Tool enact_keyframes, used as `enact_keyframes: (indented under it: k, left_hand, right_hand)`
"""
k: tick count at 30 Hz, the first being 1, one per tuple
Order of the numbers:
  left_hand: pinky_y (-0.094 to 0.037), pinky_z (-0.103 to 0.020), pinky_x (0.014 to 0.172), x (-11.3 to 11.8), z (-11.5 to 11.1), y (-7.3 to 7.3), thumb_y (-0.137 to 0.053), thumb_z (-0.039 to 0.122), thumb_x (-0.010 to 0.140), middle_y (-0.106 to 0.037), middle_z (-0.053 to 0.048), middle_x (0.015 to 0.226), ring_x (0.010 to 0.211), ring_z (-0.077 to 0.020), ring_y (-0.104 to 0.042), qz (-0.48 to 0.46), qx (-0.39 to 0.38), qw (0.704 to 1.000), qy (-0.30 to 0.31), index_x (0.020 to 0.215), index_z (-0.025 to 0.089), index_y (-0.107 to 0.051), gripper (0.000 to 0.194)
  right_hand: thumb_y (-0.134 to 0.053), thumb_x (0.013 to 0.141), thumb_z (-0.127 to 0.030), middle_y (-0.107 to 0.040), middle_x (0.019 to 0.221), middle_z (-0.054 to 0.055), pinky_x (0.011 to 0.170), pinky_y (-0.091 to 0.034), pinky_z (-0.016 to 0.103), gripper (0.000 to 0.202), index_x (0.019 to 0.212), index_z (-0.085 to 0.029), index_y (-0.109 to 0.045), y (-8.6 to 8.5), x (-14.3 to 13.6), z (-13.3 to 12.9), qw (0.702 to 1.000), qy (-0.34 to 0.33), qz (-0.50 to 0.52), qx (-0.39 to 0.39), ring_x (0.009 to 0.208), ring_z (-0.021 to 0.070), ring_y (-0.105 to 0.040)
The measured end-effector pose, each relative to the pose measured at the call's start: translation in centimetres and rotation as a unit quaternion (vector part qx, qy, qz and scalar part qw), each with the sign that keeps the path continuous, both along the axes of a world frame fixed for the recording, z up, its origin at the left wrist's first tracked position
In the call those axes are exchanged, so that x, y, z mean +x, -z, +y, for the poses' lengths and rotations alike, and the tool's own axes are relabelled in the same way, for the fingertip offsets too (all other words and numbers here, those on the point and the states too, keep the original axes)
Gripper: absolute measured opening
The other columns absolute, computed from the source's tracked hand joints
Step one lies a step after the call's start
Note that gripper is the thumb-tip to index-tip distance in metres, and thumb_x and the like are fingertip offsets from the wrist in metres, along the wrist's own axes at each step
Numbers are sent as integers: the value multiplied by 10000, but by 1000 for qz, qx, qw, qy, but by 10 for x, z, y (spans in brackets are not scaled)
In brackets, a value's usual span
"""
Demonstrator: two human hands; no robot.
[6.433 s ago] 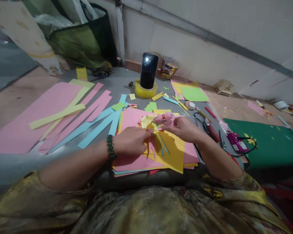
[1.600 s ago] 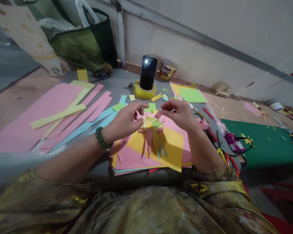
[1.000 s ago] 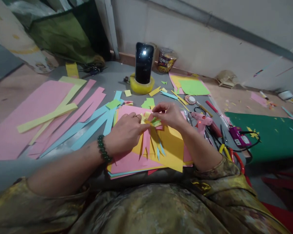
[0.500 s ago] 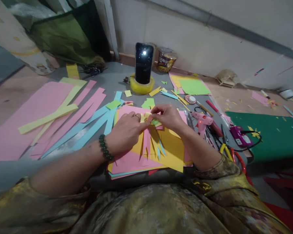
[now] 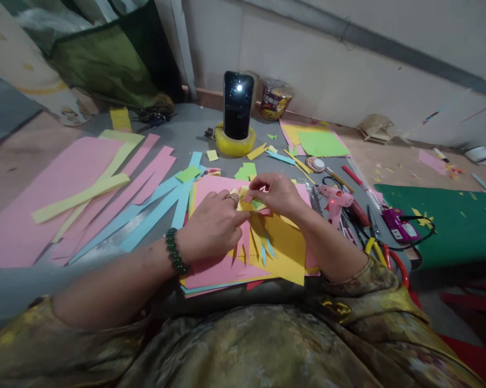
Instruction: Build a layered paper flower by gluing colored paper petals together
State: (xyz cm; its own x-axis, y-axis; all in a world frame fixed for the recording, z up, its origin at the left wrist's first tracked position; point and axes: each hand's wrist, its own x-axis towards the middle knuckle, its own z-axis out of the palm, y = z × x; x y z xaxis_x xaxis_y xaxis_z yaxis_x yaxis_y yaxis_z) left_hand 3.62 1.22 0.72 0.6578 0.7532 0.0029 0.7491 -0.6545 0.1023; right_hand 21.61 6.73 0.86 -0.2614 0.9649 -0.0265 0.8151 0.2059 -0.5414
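A small bundle of paper strips (image 5: 245, 240), pink, yellow and light blue with pointed lower ends, lies on a stack of coloured paper (image 5: 210, 272). My left hand (image 5: 212, 223) rests over its left side, fingers mostly curled and the index finger laid across the strips; the thumb is hidden. With thumb and fingertips pinched together, my right hand (image 5: 277, 196) holds a small pink piece of paper (image 5: 248, 198) at the bundle's top. Green and yellow paper shows beneath those fingertips.
Pink, yellow and blue strips (image 5: 153, 215) spread out at the left. Behind the paper stands a phone (image 5: 238, 105) in a yellow holder (image 5: 235, 144). To the right lie a pink glue gun (image 5: 335, 199), scissors (image 5: 374, 245), a purple power adapter (image 5: 400, 225) and cords.
My left hand has shifted slightly, its index finger now straighter across the strips and a little lower than the right fingertips. My right hand keeps its pinch in nearly the same place.
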Motion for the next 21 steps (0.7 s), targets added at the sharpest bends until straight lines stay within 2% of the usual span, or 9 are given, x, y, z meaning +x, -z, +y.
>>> enact_keyframes:
  k: [4, 7, 15, 21]
  left_hand:
    - [-413, -413, 755, 2, -5, -2, -592, 352, 907, -663, -141, 881, 884, -310, -594, 12, -5, 1000, 3, 1007, 184, -781, 271]
    - [-424, -415, 773, 3, -5, -3, -628, 395, 902, -676, -141, 912, 919, -320, -605, 29, -10, 1000, 2, 1050, 181, -770, 296]
    - [-432, -413, 783, 4, -5, -2, -631, 358, 908, -689, -135, 914, 945, -322, -619, 16, -14, 1000, -3, 1060, 180, -765, 270]
    - [-429, -417, 771, 3, -5, 1, -643, 352, 903, -683, -141, 927, 942, -329, -622, 11, -7, 1000, 0, 1059, 186, -765, 258]
  right_hand:
    - [-688, 802, -143, -748, 828, 5, 666, -392, 274, 107, 808, -212, -769, 1, 1, 0, 1000, 3, 3, 13, 746, 146, -586]
    - [-692, 791, -138, -749, 816, 3, 664, -395, 272, 105, 767, -206, -768, 2, 2, 1, 1000, -3, 27, 16, 724, 138, -573]
    - [-679, 766, -127, -743, 757, -1, 629, -387, 263, 105, 736, -190, -757, 3, 5, 3, 994, -22, 98, 33, 676, 125, -563]
    - [-673, 769, -126, -734, 763, -12, 621, -375, 263, 124, 759, -212, -762, 4, 0, 0, 1000, 8, 26, 2, 687, 131, -576]
